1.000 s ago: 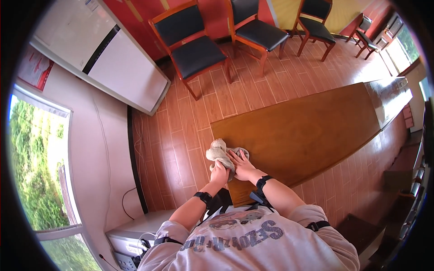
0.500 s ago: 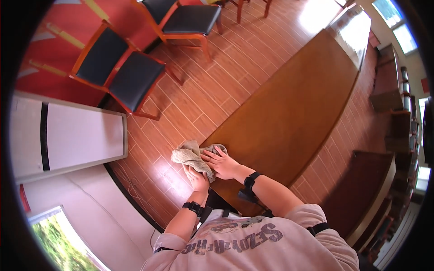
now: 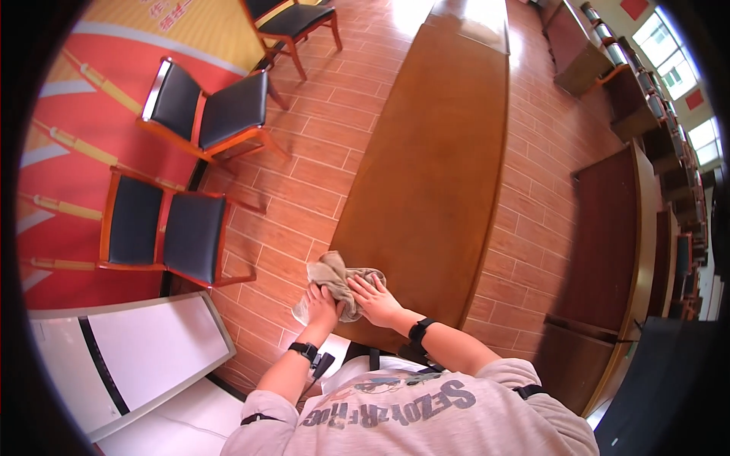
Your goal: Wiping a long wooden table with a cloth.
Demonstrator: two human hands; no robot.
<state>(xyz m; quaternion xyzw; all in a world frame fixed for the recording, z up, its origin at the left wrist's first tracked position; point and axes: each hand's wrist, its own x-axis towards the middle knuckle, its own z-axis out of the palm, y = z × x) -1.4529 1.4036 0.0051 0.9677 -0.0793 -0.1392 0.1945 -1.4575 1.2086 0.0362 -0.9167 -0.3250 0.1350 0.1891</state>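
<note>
— Where's the cloth (image 3: 335, 283)?
— At the near left corner of the long wooden desk (image 3: 433, 175), bunched up and hanging partly over the edge.
— And the hands?
— The left hand (image 3: 322, 304) grips the cloth from below at about 7 o'clock; the right hand (image 3: 376, 298) lies on it, fingers spread, at 4 o'clock.
— Anything nearby?
— Two black-seated chairs (image 3: 163, 228) at 10 o'clock on the tiled floor (image 3: 304, 144).

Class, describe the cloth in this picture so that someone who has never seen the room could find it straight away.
Start at the long brown wooden table running down the middle of the tiled floor. At its near left corner, the left hand and right hand meet on a crumpled beige cloth. It is the only soft, pale, wrinkled thing among the hard wood.
</note>
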